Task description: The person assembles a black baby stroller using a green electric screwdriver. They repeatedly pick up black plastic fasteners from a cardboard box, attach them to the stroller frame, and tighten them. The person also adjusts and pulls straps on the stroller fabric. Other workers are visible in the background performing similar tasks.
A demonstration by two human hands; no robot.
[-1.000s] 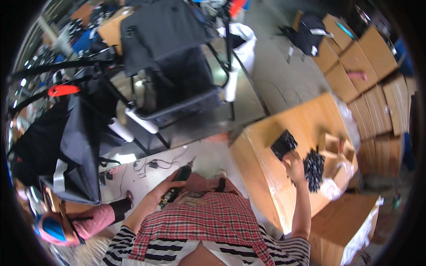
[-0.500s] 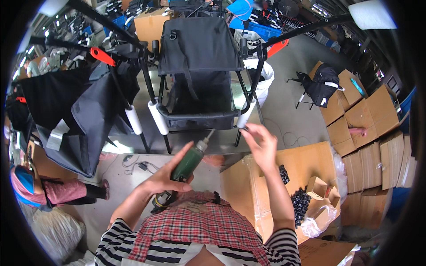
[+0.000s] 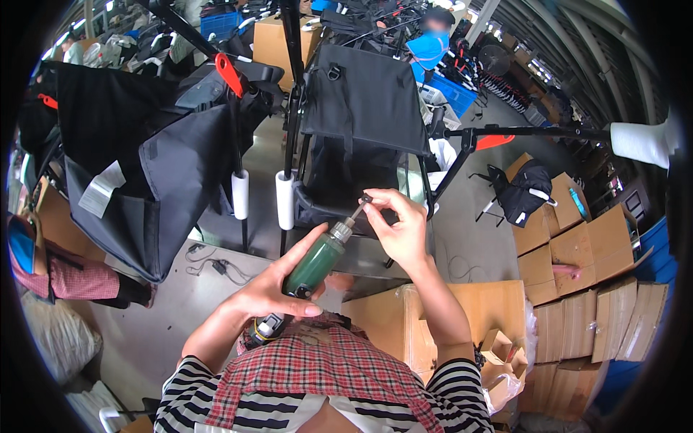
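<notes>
A green power screwdriver lies in the grip of my left hand, its bit slanting up and to the right. My right hand pinches a small black part at the tip of that bit; its exact kind is too small to tell. Just beyond both hands stands a folding frame with a black fabric seat and bag. One of its legs wears a white foam sleeve. A red lever sits on the frame's right side.
To the left hangs a second black fabric frame. An open cardboard box is by my right arm, with small cartons on it. Stacked cartons line the right. A person is at far left, another at the back.
My right hand has moved left and up from beside the frame's right leg, bringing the small black part to the screwdriver's bit. The view has shifted, and the frame's tubes have turned.
</notes>
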